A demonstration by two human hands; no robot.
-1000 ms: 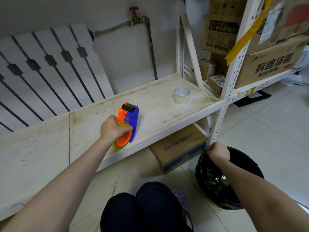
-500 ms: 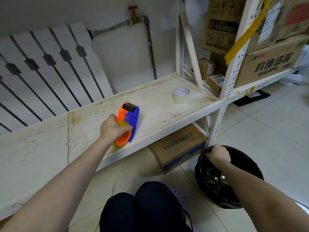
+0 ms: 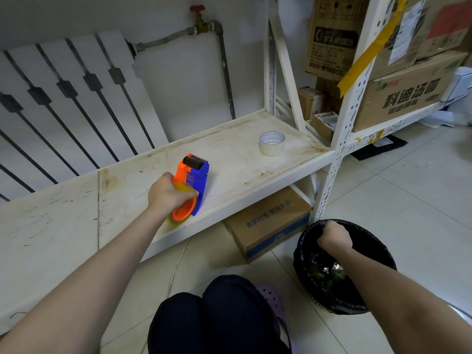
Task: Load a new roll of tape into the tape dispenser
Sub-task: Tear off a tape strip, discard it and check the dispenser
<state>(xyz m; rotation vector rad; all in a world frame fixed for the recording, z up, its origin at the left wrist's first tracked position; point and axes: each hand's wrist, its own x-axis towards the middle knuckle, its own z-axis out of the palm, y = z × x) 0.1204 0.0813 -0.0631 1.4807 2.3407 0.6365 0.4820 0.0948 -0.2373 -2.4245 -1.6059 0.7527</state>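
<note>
An orange and blue tape dispenser (image 3: 197, 176) stands on its edge on the stained white shelf (image 3: 237, 172), near the front lip. My left hand (image 3: 167, 194) is shut around its round orange body, with the black roller and toothed blade pointing away from me. A new roll of pale tape (image 3: 272, 144) lies flat on the same shelf, further right and back, untouched. My right hand (image 3: 334, 237) is a closed fist, knuckles up, over the mouth of a black-lined waste bin (image 3: 380, 254). Nothing shows in that fist.
A cardboard box (image 3: 268, 222) lies on the floor under the shelf, beside the bin. A perforated white post (image 3: 341, 139) rises at the shelf's right corner, with stacked cartons (image 3: 403, 98) beyond. A radiator (image 3: 63, 98) and pipe (image 3: 226, 72) line the wall. My knees (image 3: 217, 318) are below.
My right fist has moved from the bin's near-left rim to over its opening. My left hand and the dispenser have stayed in place.
</note>
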